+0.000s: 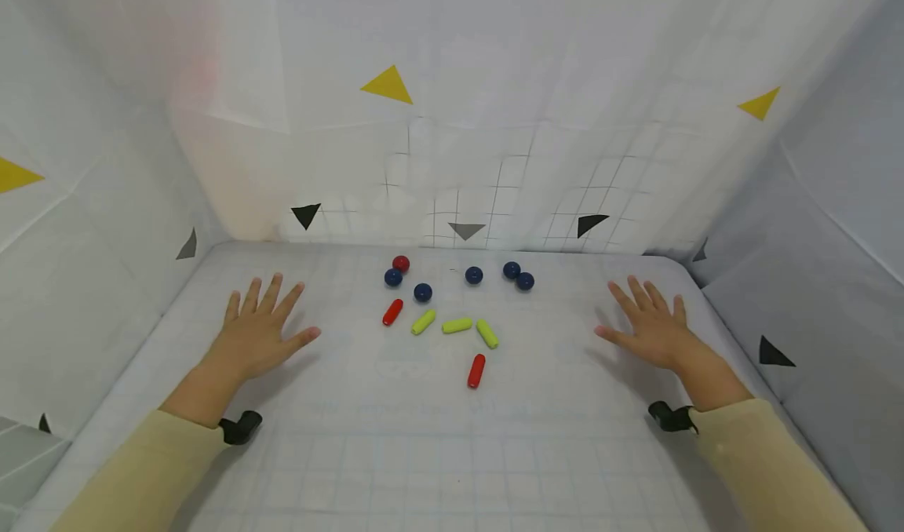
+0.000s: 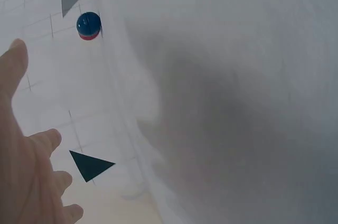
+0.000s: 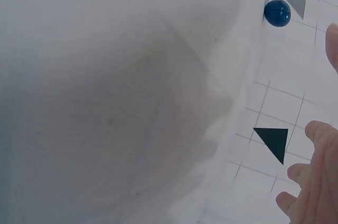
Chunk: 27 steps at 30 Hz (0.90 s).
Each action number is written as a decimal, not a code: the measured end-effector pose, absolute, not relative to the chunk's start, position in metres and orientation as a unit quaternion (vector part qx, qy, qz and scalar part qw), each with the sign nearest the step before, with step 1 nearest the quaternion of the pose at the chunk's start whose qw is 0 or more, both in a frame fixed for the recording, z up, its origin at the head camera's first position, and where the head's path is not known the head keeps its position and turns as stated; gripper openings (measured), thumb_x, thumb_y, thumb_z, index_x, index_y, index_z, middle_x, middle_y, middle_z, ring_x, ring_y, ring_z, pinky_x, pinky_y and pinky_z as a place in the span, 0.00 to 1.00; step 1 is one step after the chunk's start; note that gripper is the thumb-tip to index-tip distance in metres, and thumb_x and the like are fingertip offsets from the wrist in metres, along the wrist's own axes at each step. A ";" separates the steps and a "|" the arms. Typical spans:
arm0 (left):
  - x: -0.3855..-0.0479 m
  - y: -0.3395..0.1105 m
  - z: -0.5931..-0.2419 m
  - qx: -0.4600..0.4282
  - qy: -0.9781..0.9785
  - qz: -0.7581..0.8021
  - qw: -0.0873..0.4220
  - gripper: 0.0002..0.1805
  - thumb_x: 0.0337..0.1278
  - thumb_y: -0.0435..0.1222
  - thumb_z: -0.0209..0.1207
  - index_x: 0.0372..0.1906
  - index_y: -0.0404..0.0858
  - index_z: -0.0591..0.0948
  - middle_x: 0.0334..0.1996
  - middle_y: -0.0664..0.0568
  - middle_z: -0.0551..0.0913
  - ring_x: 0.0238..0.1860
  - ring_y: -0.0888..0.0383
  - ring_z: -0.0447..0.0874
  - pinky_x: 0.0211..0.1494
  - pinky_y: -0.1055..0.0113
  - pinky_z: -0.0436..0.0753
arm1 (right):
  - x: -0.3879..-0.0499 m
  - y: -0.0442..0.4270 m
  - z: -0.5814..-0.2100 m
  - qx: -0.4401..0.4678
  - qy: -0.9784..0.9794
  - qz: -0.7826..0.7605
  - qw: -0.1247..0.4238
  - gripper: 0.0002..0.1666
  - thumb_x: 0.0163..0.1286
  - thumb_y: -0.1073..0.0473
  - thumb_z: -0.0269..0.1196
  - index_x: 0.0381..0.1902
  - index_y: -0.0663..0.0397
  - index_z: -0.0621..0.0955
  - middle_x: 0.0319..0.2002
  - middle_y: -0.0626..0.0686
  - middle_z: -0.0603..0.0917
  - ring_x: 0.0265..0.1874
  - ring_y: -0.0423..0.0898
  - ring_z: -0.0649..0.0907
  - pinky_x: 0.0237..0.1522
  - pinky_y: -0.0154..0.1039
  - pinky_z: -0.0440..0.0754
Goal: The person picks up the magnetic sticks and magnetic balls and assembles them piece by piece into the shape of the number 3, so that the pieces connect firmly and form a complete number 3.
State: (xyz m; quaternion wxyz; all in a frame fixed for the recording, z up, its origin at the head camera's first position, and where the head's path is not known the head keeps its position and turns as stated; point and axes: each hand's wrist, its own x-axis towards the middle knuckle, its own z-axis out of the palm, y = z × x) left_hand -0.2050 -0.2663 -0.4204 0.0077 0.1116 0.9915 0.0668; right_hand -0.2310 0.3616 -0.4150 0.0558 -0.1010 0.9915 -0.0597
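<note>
Holds left hand and right hand spread-fingered and empty, apparently leaving dark-blue balls, lime-green rods and red rods unobstructed.

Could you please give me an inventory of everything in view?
Red ball: 1, red, toward the table's far edge
Blue balls: 5, dark blue, spread along the far part
Lime rods: 3, yellow-green, loose row nearer than the balls
Red rods: 2, red, one left of the lime rods, one nearer
Table: 1, white, below everything
Sheets: count unclear, white, back and sides
Yellow triangles: 3, yellow, two back, one left
Dark triangles: 7, black or grey, three back, two each side
Wrist devices: 2, black, one per wrist
Sleeves: 2, cream, both forearms
Left hand: 1, bare, table's left
Right hand: 1, bare, table's right
</note>
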 end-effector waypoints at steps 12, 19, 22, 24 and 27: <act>-0.205 -0.233 -0.419 0.124 0.991 0.056 -0.004 0.52 0.62 0.72 0.42 0.80 0.43 0.51 0.79 0.34 0.42 0.77 0.30 0.34 0.73 0.32 0.33 | -0.233 0.339 -0.412 -0.120 0.991 -0.051 0.043 0.58 0.67 0.22 0.50 0.81 0.47 0.46 0.79 0.67 0.40 0.75 0.72 0.42 0.63 0.78 0.30; -0.207 -0.216 -0.425 0.138 0.989 0.056 0.004 0.52 0.61 0.73 0.43 0.80 0.45 0.52 0.79 0.36 0.42 0.77 0.30 0.35 0.73 0.33 0.34 | -0.235 0.327 -0.409 -0.143 0.987 -0.061 0.034 0.56 0.68 0.23 0.51 0.81 0.47 0.49 0.78 0.68 0.43 0.74 0.72 0.45 0.64 0.78 0.35; -0.208 -0.208 -0.426 0.147 0.987 0.057 0.007 0.52 0.61 0.73 0.43 0.80 0.45 0.52 0.79 0.36 0.42 0.77 0.31 0.35 0.73 0.33 0.34 | -0.237 0.323 -0.410 -0.146 0.987 -0.063 0.037 0.56 0.68 0.23 0.51 0.81 0.46 0.50 0.78 0.68 0.44 0.75 0.72 0.46 0.65 0.78 0.35; -0.209 -0.204 -0.426 0.154 0.986 0.057 0.007 0.52 0.61 0.73 0.43 0.80 0.46 0.53 0.79 0.37 0.42 0.77 0.31 0.35 0.73 0.34 0.35 | -0.240 0.320 -0.412 -0.148 0.986 -0.064 0.037 0.56 0.67 0.22 0.50 0.81 0.45 0.50 0.78 0.67 0.44 0.75 0.71 0.46 0.65 0.77 0.36; -0.208 -0.197 -0.426 0.160 0.985 0.058 0.009 0.52 0.61 0.73 0.42 0.80 0.46 0.53 0.80 0.37 0.43 0.78 0.32 0.35 0.74 0.34 0.35 | -0.243 0.314 -0.415 -0.154 0.985 -0.063 0.036 0.56 0.67 0.22 0.50 0.81 0.45 0.50 0.78 0.67 0.44 0.75 0.71 0.46 0.65 0.77 0.37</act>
